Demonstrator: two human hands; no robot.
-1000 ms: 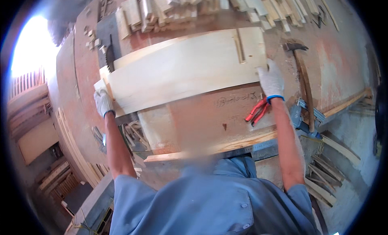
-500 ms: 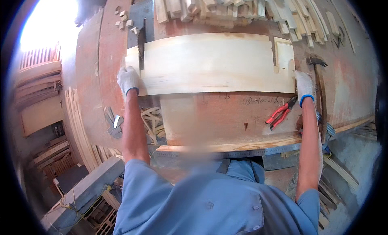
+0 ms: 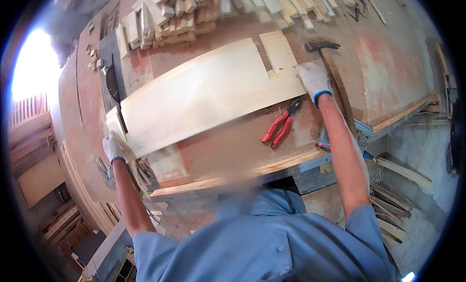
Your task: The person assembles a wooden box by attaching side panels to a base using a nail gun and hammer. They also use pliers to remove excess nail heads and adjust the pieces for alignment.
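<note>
A long pale wooden board (image 3: 194, 92) spans between my two hands, its right end farther from me than its left. My left hand (image 3: 112, 147), in a white glove with a blue cuff, grips the near left corner. The gloved right hand (image 3: 314, 79) is closed on the board's right edge. Narrow slots run in from the far edge near both ends. Just beyond the left slot stands a dark toothed saw blade (image 3: 112, 83) at a grey metal plate (image 3: 121, 63). Some fingertips are hidden by the board.
Red-handled pliers (image 3: 281, 126) lie on the worktable (image 3: 208, 156) near the board's right half. A hammer (image 3: 335, 71) rests beside my right hand. Stacked wood strips (image 3: 179, 20) line the far side. A wooden strip (image 3: 233, 180) edges the table's front.
The board has come back toward me, so the saw blade no longer sits deep in its left slot. It now slants in view, left end nearer. My view has also turned.
</note>
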